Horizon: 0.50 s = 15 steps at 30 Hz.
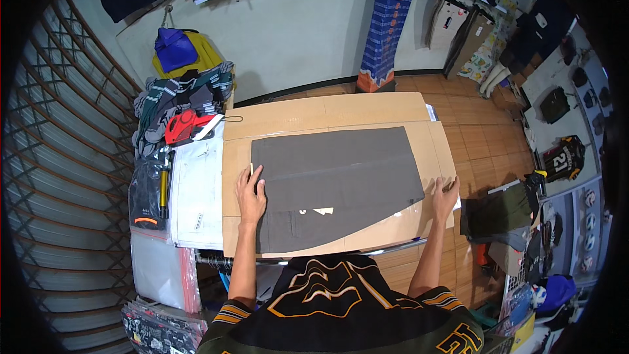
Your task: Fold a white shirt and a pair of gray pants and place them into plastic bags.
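Observation:
A folded dark grey garment, apparently shorts (pixel 334 172), lies flat on a brown cardboard sheet (pixel 319 108). A button, a pale tag (pixel 323 211) and a slit pocket show on its near half. My left hand (pixel 251 194) rests at the garment's left edge, fingertips on the cloth, thumb and fingers apart. A thin cream strip (pixel 251 168) sticks up beside its fingers; whether they hold it is unclear. At the cardboard's right edge is my right hand (pixel 444 196), fingers spread and slightly bent, just beyond the garment's right end.
Left of the cardboard sit a red tape dispenser (pixel 185 127), a pile of grey and green socks (pixel 191 91), a white sheet (pixel 199 191) and plastic-bagged goods (pixel 150 191). A metal rail (pixel 393 248) runs along the near edge. A blue-wrapped pillar (pixel 388 24) stands behind.

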### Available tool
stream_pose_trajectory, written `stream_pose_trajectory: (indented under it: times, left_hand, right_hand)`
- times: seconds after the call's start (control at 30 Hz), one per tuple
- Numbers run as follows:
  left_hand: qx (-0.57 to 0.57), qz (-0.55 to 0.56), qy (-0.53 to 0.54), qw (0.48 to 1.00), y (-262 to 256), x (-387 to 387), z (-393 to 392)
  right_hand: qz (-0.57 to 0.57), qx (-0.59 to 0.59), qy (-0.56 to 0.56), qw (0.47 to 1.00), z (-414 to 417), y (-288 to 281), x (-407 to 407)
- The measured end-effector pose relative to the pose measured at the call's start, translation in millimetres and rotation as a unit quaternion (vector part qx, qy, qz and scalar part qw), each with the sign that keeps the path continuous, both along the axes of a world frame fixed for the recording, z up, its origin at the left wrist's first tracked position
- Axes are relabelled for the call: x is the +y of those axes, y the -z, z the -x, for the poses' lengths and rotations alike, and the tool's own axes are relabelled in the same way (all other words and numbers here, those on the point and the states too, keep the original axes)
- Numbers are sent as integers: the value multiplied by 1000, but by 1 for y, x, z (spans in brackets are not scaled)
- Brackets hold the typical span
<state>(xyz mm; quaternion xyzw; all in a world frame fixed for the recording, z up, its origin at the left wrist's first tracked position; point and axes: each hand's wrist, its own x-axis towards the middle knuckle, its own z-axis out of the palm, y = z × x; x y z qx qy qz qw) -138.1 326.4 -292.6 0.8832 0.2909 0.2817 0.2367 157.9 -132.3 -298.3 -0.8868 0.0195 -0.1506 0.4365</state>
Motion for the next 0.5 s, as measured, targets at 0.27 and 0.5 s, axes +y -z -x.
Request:
stream_pose_trajectory:
  times: [0.27, 0.5]
  left_hand:
    - [-38, 20, 8, 999, 7, 3, -1]
    - [-34, 14, -7, 999, 5, 1, 3]
  right_hand:
    - [-63, -45, 78, 994, -21, 7, -9]
    - [-483, 55, 97, 869, -42, 3, -39]
